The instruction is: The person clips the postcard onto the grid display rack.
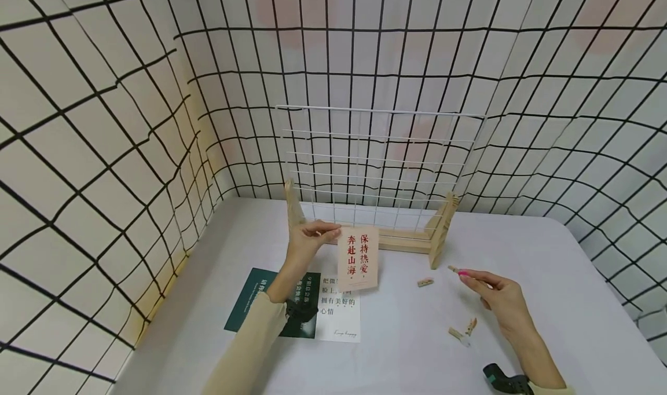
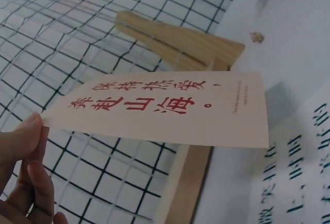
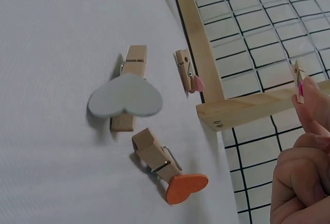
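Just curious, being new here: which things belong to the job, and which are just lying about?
Belongs:
held red-lettered card
held clothespin
probably wire rack

Lying about, perhaps for later:
two dark green cards
white card
three wooden clothespins

Fine print [image 2: 240, 98] on pink card [image 2: 160, 115] prob. illegible; green card [image 1: 248, 297] partly hidden by L sleeve [image 1: 252, 343]

Head cam's up high, facing forward and down at the white worktop [image 1: 396, 331]. Left wrist one's tight on a pale-pink, red-lettered paper card [image 2: 154, 108], right one's close over heart-topped wooden clothespins [image 3: 167, 168]; both catch the light wooden stand [image 3: 206, 46].
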Demonstrator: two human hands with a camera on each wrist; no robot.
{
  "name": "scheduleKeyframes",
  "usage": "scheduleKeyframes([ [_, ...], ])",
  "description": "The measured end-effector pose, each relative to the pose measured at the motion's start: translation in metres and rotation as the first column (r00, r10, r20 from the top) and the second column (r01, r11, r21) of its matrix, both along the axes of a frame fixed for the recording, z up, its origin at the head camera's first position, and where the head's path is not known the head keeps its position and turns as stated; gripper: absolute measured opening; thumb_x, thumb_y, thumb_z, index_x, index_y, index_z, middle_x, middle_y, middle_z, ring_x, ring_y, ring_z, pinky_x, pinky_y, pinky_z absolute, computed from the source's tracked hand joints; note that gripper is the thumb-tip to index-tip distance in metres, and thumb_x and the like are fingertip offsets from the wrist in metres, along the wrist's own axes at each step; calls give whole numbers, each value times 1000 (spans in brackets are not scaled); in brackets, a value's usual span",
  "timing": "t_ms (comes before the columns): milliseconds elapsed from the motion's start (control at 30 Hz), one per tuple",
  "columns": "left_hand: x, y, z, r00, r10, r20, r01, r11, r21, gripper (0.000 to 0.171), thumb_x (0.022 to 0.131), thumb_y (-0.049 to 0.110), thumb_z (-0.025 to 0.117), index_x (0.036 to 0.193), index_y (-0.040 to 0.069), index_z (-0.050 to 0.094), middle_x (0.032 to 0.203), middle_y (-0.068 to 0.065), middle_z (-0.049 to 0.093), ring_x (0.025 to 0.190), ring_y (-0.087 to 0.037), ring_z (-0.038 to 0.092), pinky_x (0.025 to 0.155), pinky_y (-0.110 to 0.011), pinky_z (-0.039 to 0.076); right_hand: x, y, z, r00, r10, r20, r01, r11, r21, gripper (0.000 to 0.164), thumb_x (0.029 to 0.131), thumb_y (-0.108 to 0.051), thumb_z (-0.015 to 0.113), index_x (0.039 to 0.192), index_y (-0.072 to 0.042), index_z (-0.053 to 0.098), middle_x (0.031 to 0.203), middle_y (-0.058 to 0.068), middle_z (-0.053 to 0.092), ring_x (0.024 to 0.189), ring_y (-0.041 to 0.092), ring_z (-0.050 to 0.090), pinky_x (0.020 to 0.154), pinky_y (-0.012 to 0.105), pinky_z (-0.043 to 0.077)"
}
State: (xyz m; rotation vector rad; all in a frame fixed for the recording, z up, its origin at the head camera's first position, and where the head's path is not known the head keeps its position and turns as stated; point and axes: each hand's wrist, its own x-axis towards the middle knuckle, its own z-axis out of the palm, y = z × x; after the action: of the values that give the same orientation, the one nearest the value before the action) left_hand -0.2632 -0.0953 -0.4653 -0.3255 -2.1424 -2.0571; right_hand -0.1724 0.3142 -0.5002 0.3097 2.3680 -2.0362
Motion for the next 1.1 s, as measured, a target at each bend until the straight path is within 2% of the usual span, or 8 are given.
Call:
scheduleKeyframes([
  [233, -14, -27, 39, 997, 58, -58, -59, 998, -22, 16, 86, 16, 85, 97, 4, 82, 87, 6, 78, 76, -12, 51, 66, -22, 36, 0, -4, 2, 1000, 7, 9, -8, 999, 45, 8, 96, -25, 76, 97, -31, 82, 82, -20, 73, 53, 7, 34, 56, 44, 22],
  [433, -26, -45, 75, 983, 74, -170, -81, 996, -35, 18, 87, 15, 84, 99, 1, 81, 87, 10, 78, 77, -11, 53, 70, -22, 37, 0, -9, 4, 1000, 1, 30, -3, 998, 63, 6, 96, -26, 76, 98, -29, 82, 81, -19, 74, 52, 6, 35, 58, 45, 21],
  [500, -30, -50, 88, 976, 70, -205, -77, 997, -24, 18, 88, 12, 82, 100, -2, 80, 87, 12, 76, 77, -10, 54, 70, -22, 39, 0, -11, 4, 1000, 2, 26, -4, 997, 71, 6, 95, -26, 77, 99, -26, 82, 81, -19, 74, 52, 6, 35, 56, 45, 22],
  [633, -39, -59, 112, 964, 72, -257, -75, 997, 0, 17, 90, 6, 80, 102, -6, 78, 87, 15, 73, 77, -8, 55, 67, -19, 40, 0, -14, 4, 1000, 19, 7, -20, 995, 95, 17, 93, -26, 79, 106, -15, 82, 83, -21, 74, 52, 6, 34, 52, 42, 23],
  [767, -46, -61, 133, 956, 70, -285, -69, 998, 12, 16, 90, 6, 79, 103, -4, 78, 88, 13, 74, 79, -7, 61, 70, -18, 46, 0, -16, 5, 999, 38, -10, -36, 993, 115, 25, 92, -23, 80, 111, -7, 80, 85, -21, 75, 50, 7, 31, 49, 40, 24],
  [933, -55, -60, 148, 956, 75, -284, -70, 997, 26, 11, 90, 9, 81, 99, 3, 81, 88, 11, 76, 83, -9, 66, 77, -21, 50, -2, -20, 8, 998, 61, -15, -58, 986, 155, 30, 91, -24, 81, 114, -5, 78, 87, -22, 74, 50, 8, 30, 48, 36, 27],
  [1100, -62, -58, 155, 950, 128, -285, -127, 992, 21, 12, 89, 13, 83, 97, 5, 82, 86, 13, 76, 82, -9, 64, 74, -20, 46, -4, -28, 14, 997, 77, -10, -74, 981, 179, 33, 89, -27, 83, 113, -5, 78, 78, -19, 61, 52, 5, 31, 48, 33, 30],
])
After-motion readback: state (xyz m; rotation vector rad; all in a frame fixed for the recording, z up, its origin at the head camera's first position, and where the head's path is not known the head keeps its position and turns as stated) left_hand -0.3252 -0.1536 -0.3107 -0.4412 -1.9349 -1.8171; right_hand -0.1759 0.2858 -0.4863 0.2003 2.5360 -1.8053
